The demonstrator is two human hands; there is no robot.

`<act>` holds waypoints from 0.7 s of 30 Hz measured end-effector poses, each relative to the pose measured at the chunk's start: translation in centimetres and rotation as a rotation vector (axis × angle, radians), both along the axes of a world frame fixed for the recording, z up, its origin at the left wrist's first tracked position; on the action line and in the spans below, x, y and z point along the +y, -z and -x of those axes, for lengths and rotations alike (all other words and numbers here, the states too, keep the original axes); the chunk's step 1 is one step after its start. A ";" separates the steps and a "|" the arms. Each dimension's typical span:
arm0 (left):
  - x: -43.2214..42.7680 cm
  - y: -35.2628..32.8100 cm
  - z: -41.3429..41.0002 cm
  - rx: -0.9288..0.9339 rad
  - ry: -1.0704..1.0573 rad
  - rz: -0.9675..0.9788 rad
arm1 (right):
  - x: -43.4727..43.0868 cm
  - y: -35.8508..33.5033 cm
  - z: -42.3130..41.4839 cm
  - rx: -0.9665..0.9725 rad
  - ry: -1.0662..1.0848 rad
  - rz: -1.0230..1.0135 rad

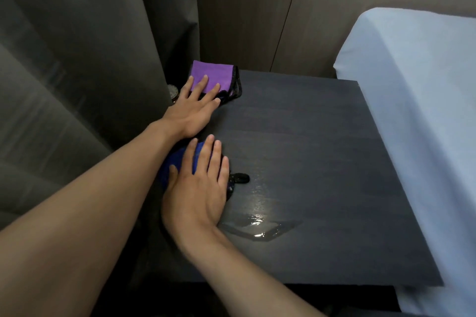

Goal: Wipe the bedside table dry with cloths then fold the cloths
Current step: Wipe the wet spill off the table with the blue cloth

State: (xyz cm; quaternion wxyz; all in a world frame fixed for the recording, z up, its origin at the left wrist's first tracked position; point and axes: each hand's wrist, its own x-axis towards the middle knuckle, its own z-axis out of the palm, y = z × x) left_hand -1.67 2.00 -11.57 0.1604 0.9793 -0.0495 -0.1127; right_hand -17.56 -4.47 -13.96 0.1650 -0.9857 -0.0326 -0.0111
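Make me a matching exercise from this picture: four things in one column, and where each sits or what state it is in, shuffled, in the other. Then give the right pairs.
Things
1. purple cloth
2. blue cloth
3. puddle of water
4. bed sheet

Places or states
A. along the right side of the bedside table
B. under the right hand, near the table's left edge
C. folded at the far left corner, under the fingers of the left hand
D. shining on the tabletop near the front, not covered by any cloth

Pairs: 1-C, 2-B, 3-D, 4-A
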 end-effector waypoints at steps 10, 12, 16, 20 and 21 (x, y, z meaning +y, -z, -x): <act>0.4 -0.4 -0.5 0.120 -0.041 0.079 | -4.8 -0.9 -0.7 0.010 -0.765 0.027; 0.5 -0.4 -0.5 0.123 -0.041 0.077 | -6.1 -1.0 -1.3 -0.031 -0.933 0.071; 0.4 -0.5 -0.5 0.113 -0.041 0.084 | -8.4 -2.3 -2.2 -0.041 -1.241 0.173; 0.5 -0.7 -0.4 0.129 -0.044 0.102 | -11.0 -3.5 -2.7 -0.029 -1.493 0.256; 0.5 -0.7 -0.4 0.129 -0.046 0.104 | -11.2 -3.7 -2.8 -0.042 -1.523 0.283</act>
